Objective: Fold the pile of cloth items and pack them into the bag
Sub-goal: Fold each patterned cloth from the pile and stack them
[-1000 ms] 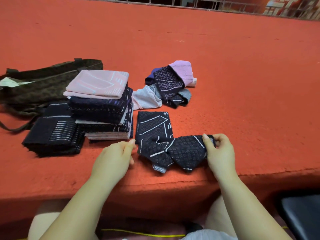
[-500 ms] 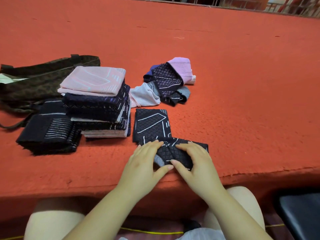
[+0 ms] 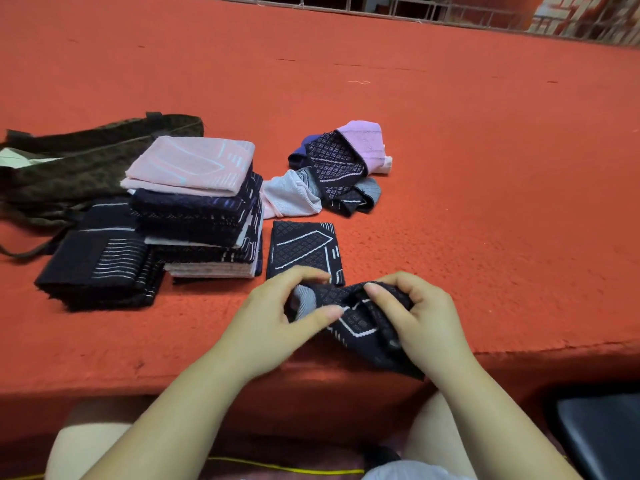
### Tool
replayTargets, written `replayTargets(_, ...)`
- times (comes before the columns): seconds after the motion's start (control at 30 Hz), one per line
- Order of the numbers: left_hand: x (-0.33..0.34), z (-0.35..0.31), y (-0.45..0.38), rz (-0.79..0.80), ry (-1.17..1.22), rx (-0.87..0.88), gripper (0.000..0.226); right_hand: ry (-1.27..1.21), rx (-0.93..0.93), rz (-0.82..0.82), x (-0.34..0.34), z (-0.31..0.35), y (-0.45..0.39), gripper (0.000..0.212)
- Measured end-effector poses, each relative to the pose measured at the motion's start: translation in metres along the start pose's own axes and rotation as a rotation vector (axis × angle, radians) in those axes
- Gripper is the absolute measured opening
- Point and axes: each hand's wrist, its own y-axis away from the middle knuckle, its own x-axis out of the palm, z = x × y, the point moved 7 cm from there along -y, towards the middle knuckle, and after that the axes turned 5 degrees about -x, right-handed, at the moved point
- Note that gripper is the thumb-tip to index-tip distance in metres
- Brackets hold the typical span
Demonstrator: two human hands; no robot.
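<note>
A dark patterned cloth [image 3: 356,322] is bunched between my hands near the table's front edge. My left hand [image 3: 277,323] pinches its left end, where a grey underside shows. My right hand [image 3: 420,318] grips its right side with curled fingers. Just behind lies a folded dark cloth [image 3: 303,249] flat on the table. A tall stack of folded cloths [image 3: 199,206], pink on top, stands to the left, with a lower dark folded stack [image 3: 100,263] beside it. An unfolded pile [image 3: 341,168] of pink, purple and dark cloths lies further back. The dark bag [image 3: 83,161] lies at far left.
The red table [image 3: 485,185] stretches wide to the right and back. Its front edge runs just under my hands. A dark seat [image 3: 602,434] shows at lower right, below table level. A railing [image 3: 415,8] lines the far edge.
The cloth was spread out between my hands a second ago. Both hands came together over it, then gathered and lifted it off the table toward the front edge.
</note>
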Motion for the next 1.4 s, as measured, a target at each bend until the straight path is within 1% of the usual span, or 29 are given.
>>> replayTargets(0.03,0.0,-0.006,0.0,-0.025,-0.024,0.019,0.042,-0.018,-0.002,0.015,0.002,0.004,-0.001,0.021)
replayTargets(0.1,-0.003,-0.013,0.0,-0.08,-0.036,0.042,0.035,-0.027,-0.01,0.029,0.003,0.009,-0.002,0.02)
replayTargets(0.17,-0.007,-0.01,0.0,-0.136,0.013,0.007,0.025,-0.02,-0.01,0.03,0.0,0.009,-0.004,0.021)
replayTargets(0.23,-0.012,-0.001,0.001,-0.174,0.112,-0.059,0.021,-0.007,0.001,0.028,-0.004,0.005,-0.006,0.021)
replayTargets(0.33,-0.02,0.008,0.002,-0.217,0.204,-0.118,0.023,0.009,0.026,0.019,-0.009,-0.002,-0.008,0.023)
replayTargets(0.43,-0.023,0.011,0.002,-0.226,0.266,-0.145,0.024,0.021,0.061,0.021,-0.008,-0.009,-0.009,0.023)
replayTargets(0.57,-0.027,0.019,0.003,-0.252,0.472,-0.205,0.017,0.022,0.107,0.005,-0.01,-0.017,-0.011,0.023)
replayTargets(0.63,-0.029,0.024,0.004,-0.261,0.545,-0.234,0.021,0.012,0.137,-0.016,-0.013,-0.023,-0.011,0.023)
replayTargets(0.77,-0.031,0.031,0.008,-0.283,0.575,-0.289,0.018,-0.003,0.194,-0.02,-0.013,-0.034,-0.011,0.021)
replayTargets(0.9,-0.043,0.04,0.011,-0.376,0.646,-0.341,0.016,-0.024,0.25,-0.079,-0.024,-0.046,-0.012,0.021)
replayTargets(1.0,-0.051,0.036,0.013,-0.389,0.61,-0.339,0.016,-0.041,0.315,-0.056,-0.029,-0.054,-0.012,0.02)
replayTargets(1.1,-0.054,0.036,0.013,-0.362,0.606,-0.367,0.015,-0.138,0.413,-0.008,-0.025,-0.06,-0.01,0.019)
replayTargets(1.17,-0.053,0.038,0.01,-0.311,0.511,-0.405,0.014,-0.156,0.471,0.006,-0.022,-0.065,-0.01,0.017)
replayTargets(1.23,-0.05,0.047,0.009,-0.3,0.429,-0.427,0.013,-0.123,0.487,0.015,-0.019,-0.071,-0.009,0.014)
replayTargets(1.3,-0.047,0.057,0.01,-0.324,0.306,-0.424,0.011,-0.034,0.435,-0.004,-0.018,-0.071,-0.01,0.009)
replayTargets(1.33,-0.047,0.057,0.011,-0.354,0.183,-0.388,0.013,0.031,0.367,-0.012,-0.018,-0.063,-0.011,0.007)
replayTargets(1.37,-0.049,0.051,0.015,-0.405,0.032,-0.31,0.016,0.076,0.276,-0.006,-0.018,-0.051,-0.011,0.011)
replayTargets(1.4,-0.052,0.039,0.019,-0.467,-0.115,-0.182,0.02,0.093,0.18,0.025,-0.015,-0.038,-0.009,0.016)
